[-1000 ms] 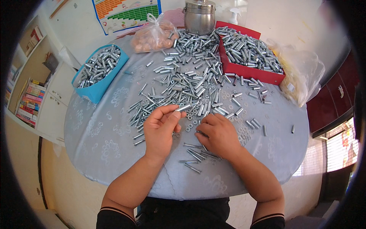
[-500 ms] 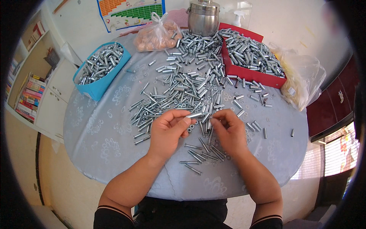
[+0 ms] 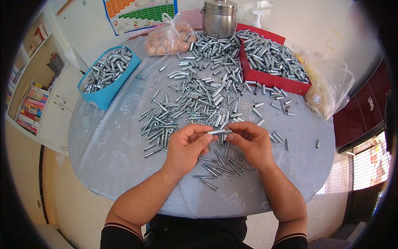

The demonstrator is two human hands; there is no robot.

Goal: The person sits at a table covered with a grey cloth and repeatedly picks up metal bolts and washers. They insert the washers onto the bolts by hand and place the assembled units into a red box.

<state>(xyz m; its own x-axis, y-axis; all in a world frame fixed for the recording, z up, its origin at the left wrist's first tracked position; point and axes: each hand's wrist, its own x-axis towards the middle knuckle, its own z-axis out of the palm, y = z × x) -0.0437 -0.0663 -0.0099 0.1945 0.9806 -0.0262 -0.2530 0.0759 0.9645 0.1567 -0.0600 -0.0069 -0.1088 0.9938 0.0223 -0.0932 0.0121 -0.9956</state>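
Observation:
Between my two hands, above the near part of the table, lies a silver sleeve anchor held almost level. My left hand is closed, thumb and fingers pinching the anchor's sleeve. At the other end my right hand pinches the anchor's tip; whether a nut or washer is between those fingertips is too small to tell. Beyond my hands spreads a loose pile of metal bolts, sleeves, nuts and washers. Several long bolts lie just below my hands on the grey patterned tablecloth.
A blue box full of assembled anchors stands at the left. At the back right a red box is heaped with metal parts, beside a clear plastic bag. A tied bag of eggs and a steel pot stand at the back.
Both hands have drawn slightly nearer to me with the anchor. The right fingertips now press against its end, and the anchor lies more level.

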